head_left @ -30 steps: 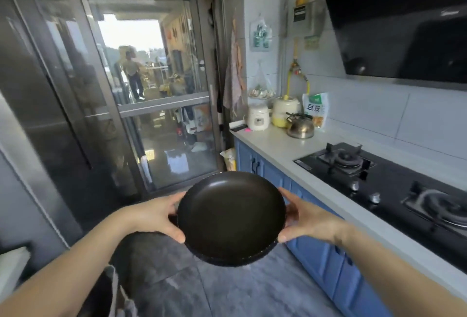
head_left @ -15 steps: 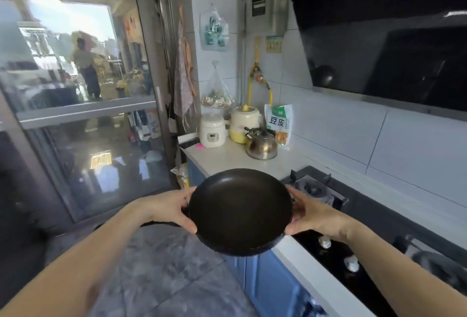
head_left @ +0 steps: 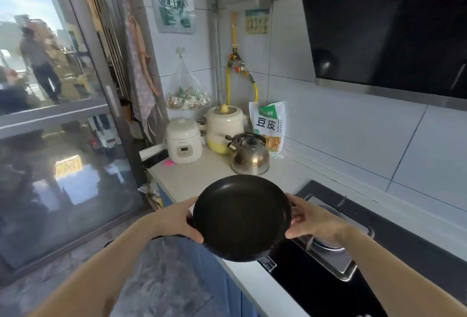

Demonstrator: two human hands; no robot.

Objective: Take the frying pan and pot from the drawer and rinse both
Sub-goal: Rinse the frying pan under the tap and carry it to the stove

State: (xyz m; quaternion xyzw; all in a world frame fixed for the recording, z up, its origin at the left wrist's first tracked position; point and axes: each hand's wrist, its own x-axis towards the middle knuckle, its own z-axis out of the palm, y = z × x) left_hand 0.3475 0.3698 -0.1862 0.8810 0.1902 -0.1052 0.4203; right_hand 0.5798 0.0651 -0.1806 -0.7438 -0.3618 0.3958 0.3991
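Note:
A round black pan hangs in mid-air, level, over the front edge of the white counter. My left hand grips its left rim, thumb over the edge. My right hand grips its right rim the same way. The pan's inside is dark and bare. Its handle is hidden from view. No drawer, sink or second pot shows here.
A steel kettle, a cream and yellow crock and a small white rice cooker stand at the counter's far end. A black gas hob lies right of the pan, a black hood above. Glass door at left.
I have turned to the right and stepped closer to the counter. The pan, held in both hands, has moved from over the floor to over the counter's edge by the hob.

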